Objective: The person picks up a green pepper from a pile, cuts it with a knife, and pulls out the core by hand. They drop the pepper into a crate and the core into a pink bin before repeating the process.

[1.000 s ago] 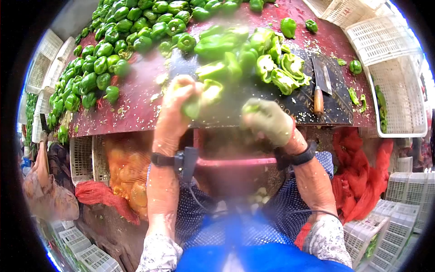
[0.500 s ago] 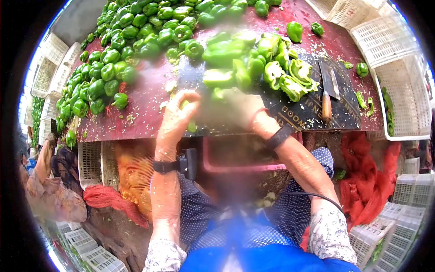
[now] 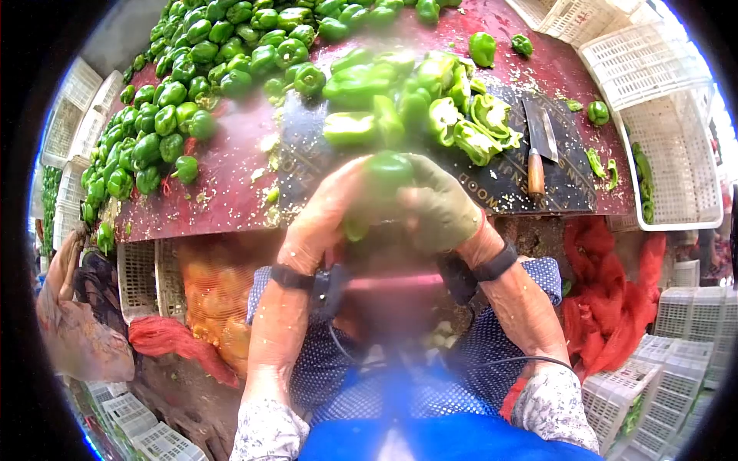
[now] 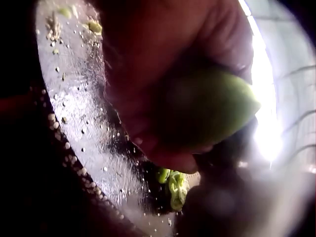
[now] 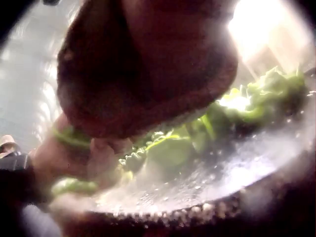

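Observation:
Both hands meet at the table's near edge around a green pepper (image 3: pixel 388 169), blurred in the head view. The left hand (image 3: pixel 327 211) is bare and curls round its left side; in the left wrist view that hand (image 4: pixel 173 54) grips a smooth green pepper surface (image 4: pixel 222 106). Thumb and fingers of the gloved right hand (image 3: pixel 446 206) bend round the right side. A green piece (image 3: pixel 355 227) shows under the left hand. Just beyond lie pepper pieces (image 3: pixel 350 128) and opened pepper halves (image 3: pixel 480 138) on a black board (image 3: pixel 304 157). Dark blur hides the right fingertips in the right wrist view.
Whole peppers (image 3: pixel 157 123) are heaped at the table's left and back. A cleaver (image 3: pixel 536 173) lies on the board's right part. White crates (image 3: pixel 676 169) stand at the right; a pink-rimmed container (image 3: pixel 392 283) is below the table edge. Seeds dot the red tabletop (image 3: pixel 207 196).
The right hand has come back from the board's cut pieces, and the left has moved inward to meet it. A whole-looking pepper is now between them. The head view has shifted slightly.

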The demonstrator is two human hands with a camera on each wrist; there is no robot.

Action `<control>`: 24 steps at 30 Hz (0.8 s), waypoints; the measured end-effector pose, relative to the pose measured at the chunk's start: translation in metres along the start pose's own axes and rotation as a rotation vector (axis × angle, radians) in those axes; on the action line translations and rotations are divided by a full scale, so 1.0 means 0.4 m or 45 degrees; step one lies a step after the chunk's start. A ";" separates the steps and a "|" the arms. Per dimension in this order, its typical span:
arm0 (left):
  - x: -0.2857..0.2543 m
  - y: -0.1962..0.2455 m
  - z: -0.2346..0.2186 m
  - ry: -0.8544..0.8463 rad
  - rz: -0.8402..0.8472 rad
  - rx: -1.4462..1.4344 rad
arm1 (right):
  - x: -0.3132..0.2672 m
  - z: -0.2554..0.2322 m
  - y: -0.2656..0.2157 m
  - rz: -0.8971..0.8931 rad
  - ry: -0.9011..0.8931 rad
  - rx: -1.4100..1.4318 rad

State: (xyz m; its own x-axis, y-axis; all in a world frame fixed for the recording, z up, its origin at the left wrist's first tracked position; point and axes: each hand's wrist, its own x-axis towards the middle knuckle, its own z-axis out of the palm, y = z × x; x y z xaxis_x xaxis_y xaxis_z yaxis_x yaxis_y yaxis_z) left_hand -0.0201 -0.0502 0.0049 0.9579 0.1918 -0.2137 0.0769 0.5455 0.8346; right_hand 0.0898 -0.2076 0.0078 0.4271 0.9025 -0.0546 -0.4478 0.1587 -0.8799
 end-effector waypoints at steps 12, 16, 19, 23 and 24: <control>-0.012 -0.015 0.024 -0.126 0.034 0.060 | -0.033 0.004 -0.021 0.124 0.150 -0.219; -0.006 -0.010 0.019 -0.135 0.080 0.014 | -0.038 0.022 -0.029 0.137 0.097 -0.053; -0.014 -0.006 0.021 -0.180 0.064 -0.038 | -0.047 0.016 -0.037 0.220 -0.021 0.182; -0.022 -0.007 0.020 -0.156 0.023 0.089 | -0.044 0.000 -0.028 0.232 -0.076 0.176; -0.019 -0.008 0.019 -0.167 0.011 0.076 | -0.041 0.003 -0.029 0.196 -0.030 0.082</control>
State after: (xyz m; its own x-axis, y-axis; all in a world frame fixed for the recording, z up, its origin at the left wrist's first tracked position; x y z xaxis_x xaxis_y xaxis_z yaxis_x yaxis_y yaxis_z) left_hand -0.0257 -0.0595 0.0078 0.9862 0.0859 -0.1416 0.0812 0.4942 0.8656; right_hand 0.0868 -0.2238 0.0195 0.3309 0.9273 -0.1747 -0.5566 0.0423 -0.8297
